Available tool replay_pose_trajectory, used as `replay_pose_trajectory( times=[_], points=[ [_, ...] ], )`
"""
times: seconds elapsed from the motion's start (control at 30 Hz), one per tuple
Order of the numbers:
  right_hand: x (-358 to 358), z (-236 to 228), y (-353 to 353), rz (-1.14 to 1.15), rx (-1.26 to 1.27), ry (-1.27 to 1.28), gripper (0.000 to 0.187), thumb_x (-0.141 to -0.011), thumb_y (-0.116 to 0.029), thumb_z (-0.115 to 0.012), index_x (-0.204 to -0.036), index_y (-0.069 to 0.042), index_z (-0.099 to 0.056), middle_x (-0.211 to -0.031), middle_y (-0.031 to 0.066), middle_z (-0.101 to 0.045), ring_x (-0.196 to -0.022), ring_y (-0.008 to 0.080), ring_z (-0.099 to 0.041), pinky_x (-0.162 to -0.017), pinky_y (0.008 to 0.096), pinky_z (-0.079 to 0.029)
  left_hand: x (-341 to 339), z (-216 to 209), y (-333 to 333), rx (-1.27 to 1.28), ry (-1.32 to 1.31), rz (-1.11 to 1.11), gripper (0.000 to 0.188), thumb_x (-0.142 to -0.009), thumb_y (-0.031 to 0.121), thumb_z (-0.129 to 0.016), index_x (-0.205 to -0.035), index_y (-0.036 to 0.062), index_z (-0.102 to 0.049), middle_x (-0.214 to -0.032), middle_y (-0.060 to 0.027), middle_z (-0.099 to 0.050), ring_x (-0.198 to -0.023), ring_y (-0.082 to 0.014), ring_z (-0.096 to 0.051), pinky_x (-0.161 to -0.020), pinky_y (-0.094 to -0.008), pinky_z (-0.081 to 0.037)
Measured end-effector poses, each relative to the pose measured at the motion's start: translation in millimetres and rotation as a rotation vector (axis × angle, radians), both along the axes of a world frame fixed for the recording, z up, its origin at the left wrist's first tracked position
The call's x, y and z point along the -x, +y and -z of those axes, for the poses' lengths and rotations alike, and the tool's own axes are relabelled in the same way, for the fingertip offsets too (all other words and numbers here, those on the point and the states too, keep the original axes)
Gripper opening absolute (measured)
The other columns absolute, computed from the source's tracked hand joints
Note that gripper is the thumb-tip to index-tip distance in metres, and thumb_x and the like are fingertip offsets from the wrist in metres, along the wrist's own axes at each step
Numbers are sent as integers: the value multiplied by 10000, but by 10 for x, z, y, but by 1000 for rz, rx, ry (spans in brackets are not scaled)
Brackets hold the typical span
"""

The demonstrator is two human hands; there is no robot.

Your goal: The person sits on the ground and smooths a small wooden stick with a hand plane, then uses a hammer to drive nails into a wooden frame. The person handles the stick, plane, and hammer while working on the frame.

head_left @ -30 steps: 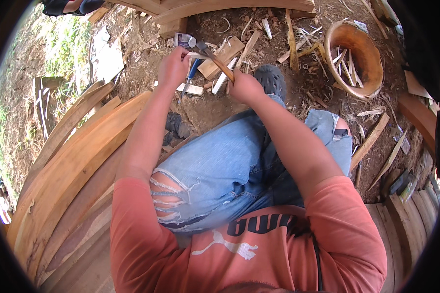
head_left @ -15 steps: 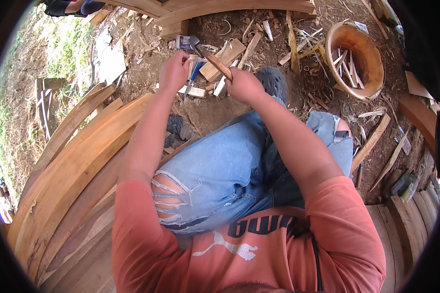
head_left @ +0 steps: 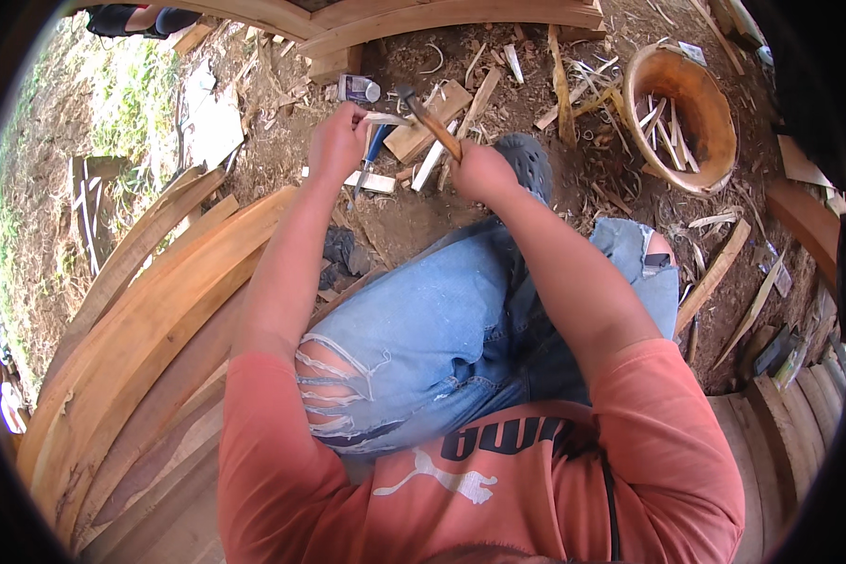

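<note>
My right hand (head_left: 485, 173) is closed around the wooden handle of a hammer (head_left: 437, 130), its dark metal head up and to the left. In the fingers of my left hand (head_left: 338, 141) is pinched a thin, pale wood strip (head_left: 386, 119), which points right toward the hammer. Strip and hammer head lie close together in the picture; whether they touch I cannot tell. Beneath them on the ground lie a blue-handled tool (head_left: 378, 143), its working end partly hidden, a flat wooden block (head_left: 430, 124) and a pale offcut (head_left: 371, 180). Beyond my left hand lies a small clear container (head_left: 358, 88).
At the right stands a round orange-brown bucket (head_left: 729, 122) holding several wood strips. Long curved boards (head_left: 150, 320) are stacked on my left. A curved wooden beam (head_left: 451, 28) spans the far side. Shavings and offcuts litter the dirt around my shoe (head_left: 524, 162).
The hammer has moved right and slightly down, away from my left hand. The pale strip now shows more fully, and the small container beyond it is less covered.
</note>
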State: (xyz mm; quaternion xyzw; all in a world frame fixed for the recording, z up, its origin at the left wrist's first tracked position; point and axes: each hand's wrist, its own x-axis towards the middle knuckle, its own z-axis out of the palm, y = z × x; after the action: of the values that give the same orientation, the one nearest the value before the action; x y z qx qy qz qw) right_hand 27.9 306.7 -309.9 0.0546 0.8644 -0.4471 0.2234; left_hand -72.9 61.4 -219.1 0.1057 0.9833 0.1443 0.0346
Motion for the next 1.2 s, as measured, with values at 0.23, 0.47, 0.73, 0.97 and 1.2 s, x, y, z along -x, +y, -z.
replay_pose_trajectory(
  times=[0.23,0.47,0.73,0.97,1.2],
  points=[
    [100,-336,-37,12,103,74,335,-1021,-300,-639,-1220,-35,-690,-1131,265,-769,-1078,457,-741,-948,567,-577,-19,-19,64,-5,-10,4,171,-1018,214,-759,-1112,80,-711,-981,-184,-789,-926,-414,-758,-798,-501,-588],
    [54,-112,-16,14,60,83,355,-1017,-306,-635,-1229,-25,-676,-1067,270,-768,-1028,472,-742,-924,570,-585,-23,19,30,-4,-5,11,151,-1016,194,-755,-1112,85,-714,-994,-188,-790,-943,-413,-762,-806,-496,-592],
    [-60,77,-53,-37,25,-12,331,-1007,-277,-636,-1229,-36,-684,-1085,273,-767,-1038,477,-731,-932,567,-567,-21,15,41,-5,-23,1,160,-1019,201,-751,-1122,83,-717,-998,-189,-792,-937,-413,-761,-801,-500,-590],
    [105,-452,-55,-11,131,83,363,-1001,-293,-645,-1246,-29,-690,-1130,257,-772,-1085,456,-734,-970,551,-573,-6,-14,90,-21,-11,1,157,-1020,201,-751,-1112,78,-717,-1002,-182,-795,-936,-399,-768,-804,-489,-594],
    [-46,169,-51,-11,56,-13,342,-1003,-290,-673,-1198,-10,-686,-1091,281,-765,-1067,476,-729,-962,558,-568,5,18,-47,1,-40,-35,161,-1018,196,-754,-1129,85,-719,-1031,-155,-811,-966,-361,-786,-823,-470,-609]
  ],
)
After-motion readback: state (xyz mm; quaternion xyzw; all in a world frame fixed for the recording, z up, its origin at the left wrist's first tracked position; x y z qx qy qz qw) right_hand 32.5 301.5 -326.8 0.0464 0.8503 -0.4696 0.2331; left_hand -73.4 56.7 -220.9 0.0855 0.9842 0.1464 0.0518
